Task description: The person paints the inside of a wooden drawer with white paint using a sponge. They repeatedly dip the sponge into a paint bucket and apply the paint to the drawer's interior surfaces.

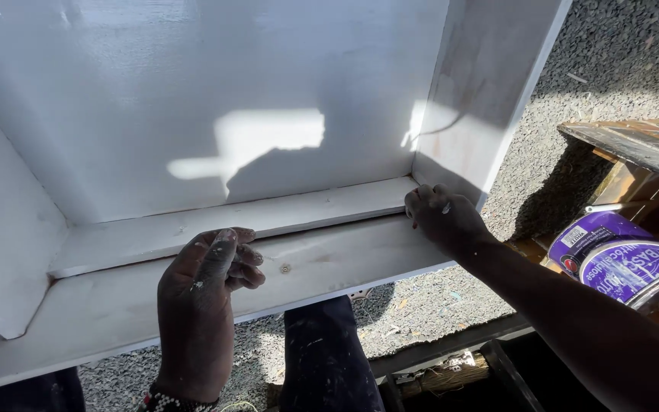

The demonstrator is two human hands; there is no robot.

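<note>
Under both hands lay a white-painted wooden cabinet (215, 130), tipped so its open face met the camera. The left hand (204, 305) rested on the near front board (329, 263), fingers curled loosely inward and clasping nothing. The right hand (442, 217) sat at the cabinet's far corner, fingertips bent over the board's edge where it met the side panel (482, 99); it held no tool. Paint flecks marked both hands.

Judging by coverage, the back panel and inner shelf strip (268, 217) carried a full white coat. The front board beneath the left hand looked thinner, with grain and a screw head (285, 268) showing just beyond the fingers, and the side panel above the right hand was streaky. Further coating appeared outstanding on those parts.

Beyond the right forearm, a round tin with a purple label and white lettering (623, 263) stood in a wooden crate (634, 145), well apart from the cabinet. Grey gravel (619, 61) lay around; dark trouser legs (326, 358) showed below the left hand.
</note>
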